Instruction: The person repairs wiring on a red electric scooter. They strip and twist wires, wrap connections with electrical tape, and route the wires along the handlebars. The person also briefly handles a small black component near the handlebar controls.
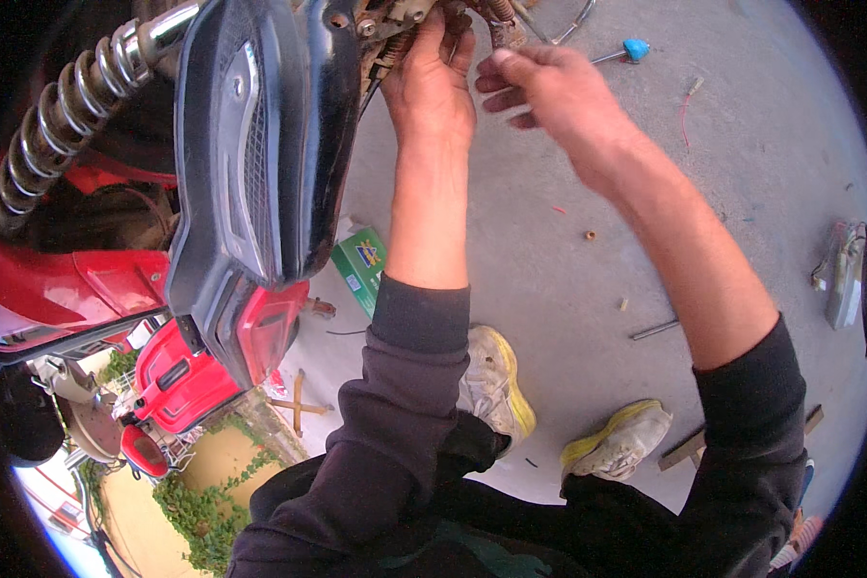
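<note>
My left hand [432, 91] reaches up, palm toward me, among the greasy metal parts [390, 43] on the underside of a motor vehicle at the top edge. Its fingers are curled in there, and what they hold is hidden. Just to the right, my right hand [549, 91] hangs over the concrete floor with loosely bent fingers apart and nothing visible in them. Close to my left wrist stands the black and grey plastic body panel [255, 144]. A blue-handled tool with a metal shaft [634, 50] is beyond my right hand.
A chrome coil-spring shock absorber [67, 116] and red bodywork [77, 294] fill the left. On the floor lie a green box [359, 265], a metal rod [653, 330], a small brass-coloured piece [590, 235] and a grey part with wires [846, 275]. Another red vehicle [183, 376] stands behind.
</note>
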The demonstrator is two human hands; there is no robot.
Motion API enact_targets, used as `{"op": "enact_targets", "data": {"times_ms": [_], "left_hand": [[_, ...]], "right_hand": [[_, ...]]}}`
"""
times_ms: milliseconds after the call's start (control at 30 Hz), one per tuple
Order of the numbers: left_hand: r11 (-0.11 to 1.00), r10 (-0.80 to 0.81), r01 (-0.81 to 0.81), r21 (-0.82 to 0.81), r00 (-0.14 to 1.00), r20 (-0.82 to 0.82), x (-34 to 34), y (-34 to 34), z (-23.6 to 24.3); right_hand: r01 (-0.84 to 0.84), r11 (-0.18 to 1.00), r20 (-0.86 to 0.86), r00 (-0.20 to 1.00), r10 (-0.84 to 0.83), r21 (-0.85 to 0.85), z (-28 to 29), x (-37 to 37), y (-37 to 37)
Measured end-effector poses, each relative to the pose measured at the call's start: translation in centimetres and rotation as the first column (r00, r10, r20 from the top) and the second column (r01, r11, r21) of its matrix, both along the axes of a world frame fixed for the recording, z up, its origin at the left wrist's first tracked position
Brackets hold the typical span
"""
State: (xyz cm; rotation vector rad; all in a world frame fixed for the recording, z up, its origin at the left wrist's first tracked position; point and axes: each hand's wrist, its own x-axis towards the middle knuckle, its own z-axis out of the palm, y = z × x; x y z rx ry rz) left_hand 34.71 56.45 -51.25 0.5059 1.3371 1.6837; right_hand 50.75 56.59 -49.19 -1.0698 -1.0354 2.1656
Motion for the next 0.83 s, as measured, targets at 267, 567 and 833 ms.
{"op": "enact_targets", "data": {"times_ms": [267,567,833], "left_hand": [[0.985,-0.171,0.172,0.007,0.967,0.187,-1.0,-0.4,0.6],[0.999,0.012,-0.032,-0.043,0.919,-0.395,1.8,-1.2,1.3],[0.98,-0.162,0.196,-0.032,0.698,-0.697,-3.2,-1.6,-2.0]], "right_hand": [[0.183,0.965,0.162,0.963,-0.214,0.187,-0.4,-1.2,-2.3],[0.371,0.864,-0.167,0.88,-0.444,-0.341,2.1,-5.0,-2.3],[0.485,0.721,0.079,0.801,-0.593,0.494,2.7,-6.9,-5.4]]}}
